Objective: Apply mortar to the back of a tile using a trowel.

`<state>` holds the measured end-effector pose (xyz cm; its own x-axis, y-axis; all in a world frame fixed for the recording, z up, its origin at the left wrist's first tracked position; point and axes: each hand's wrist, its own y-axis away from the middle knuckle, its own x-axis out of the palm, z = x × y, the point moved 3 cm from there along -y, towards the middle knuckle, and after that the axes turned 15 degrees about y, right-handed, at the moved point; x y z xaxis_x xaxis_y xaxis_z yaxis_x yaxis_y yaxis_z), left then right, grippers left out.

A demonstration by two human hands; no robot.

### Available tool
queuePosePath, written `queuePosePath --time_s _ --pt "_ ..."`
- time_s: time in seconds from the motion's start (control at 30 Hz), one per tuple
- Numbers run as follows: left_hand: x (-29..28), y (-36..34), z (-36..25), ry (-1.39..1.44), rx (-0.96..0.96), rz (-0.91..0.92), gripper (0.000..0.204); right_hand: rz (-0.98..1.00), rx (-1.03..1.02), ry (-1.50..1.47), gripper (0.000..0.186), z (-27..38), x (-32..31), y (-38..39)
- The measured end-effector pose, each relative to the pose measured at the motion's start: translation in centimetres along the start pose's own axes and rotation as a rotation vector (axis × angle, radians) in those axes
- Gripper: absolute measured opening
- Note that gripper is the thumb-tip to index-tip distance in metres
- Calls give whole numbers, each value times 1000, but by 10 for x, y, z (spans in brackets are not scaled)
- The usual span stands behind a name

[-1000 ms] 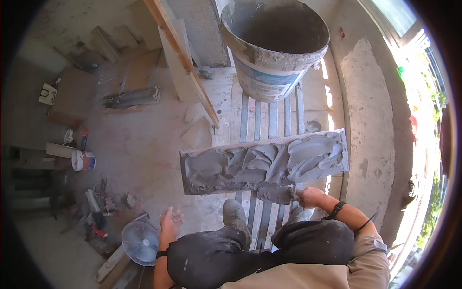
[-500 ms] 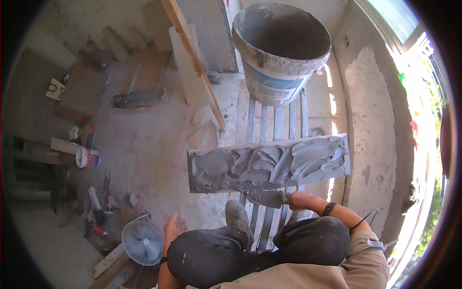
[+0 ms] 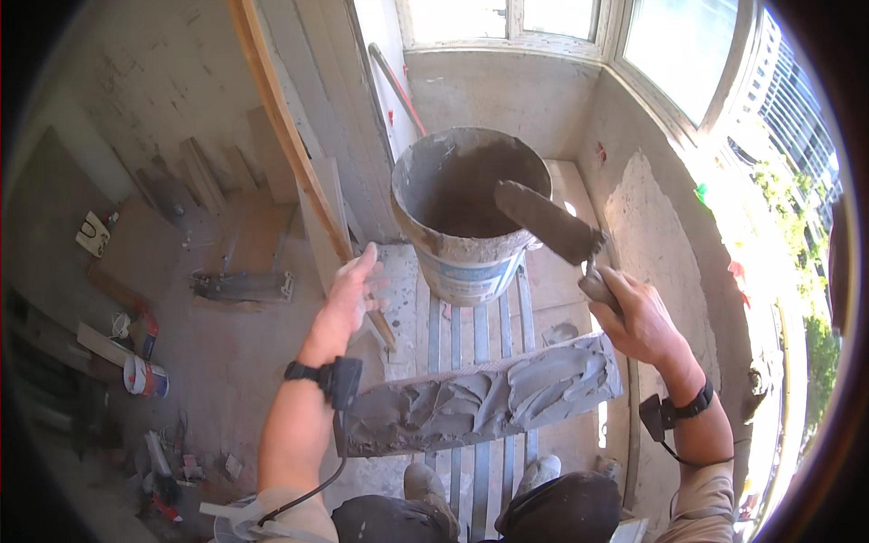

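My right hand (image 3: pixel 636 326) grips the handle of a mortar-smeared trowel (image 3: pixel 550 223). The blade points up and left, its tip over the right side of the mouth of a large bucket (image 3: pixel 471 271). Grey residue coats the bucket's inner wall and rim; its contents are in shadow. To the bucket's left, near a wooden batten, my left hand (image 3: pixel 351 294) is raised with fingers apart, holding nothing. Between my forearms lies a long slab (image 3: pixel 480 403) spread with thick, ridged grey mortar. My left wrist strap overlaps its left end.
Metal slats (image 3: pixel 481 339) run beneath the bucket and slab. The wooden batten (image 3: pixel 288 118) leans upright at left. A low rough wall (image 3: pixel 661 226) with windows above bounds the right. On the floor at left are a small white bucket (image 3: pixel 145 376), boards (image 3: pixel 201 174) and scattered tools.
My right hand has lifted the trowel from the slab's near edge to the bucket's mouth. My left hand has risen from beside my knee to the bucket's left. The view has tilted upward.
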<state>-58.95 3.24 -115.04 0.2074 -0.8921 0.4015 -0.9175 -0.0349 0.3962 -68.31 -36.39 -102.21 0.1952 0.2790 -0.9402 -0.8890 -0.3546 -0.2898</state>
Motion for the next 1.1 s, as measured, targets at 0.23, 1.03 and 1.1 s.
queuePosePath --time_s 0.23,1.03,1.1 --pt "69 -74 5 26 -58 23 76 255 -282 873 12 25 61 -83" --pt "131 98 103 -157 261 468 93 472 161 754 26 -66 181 -64" --pt "123 105 106 -119 257 473 89 705 336 598 27 -62 204 -61"
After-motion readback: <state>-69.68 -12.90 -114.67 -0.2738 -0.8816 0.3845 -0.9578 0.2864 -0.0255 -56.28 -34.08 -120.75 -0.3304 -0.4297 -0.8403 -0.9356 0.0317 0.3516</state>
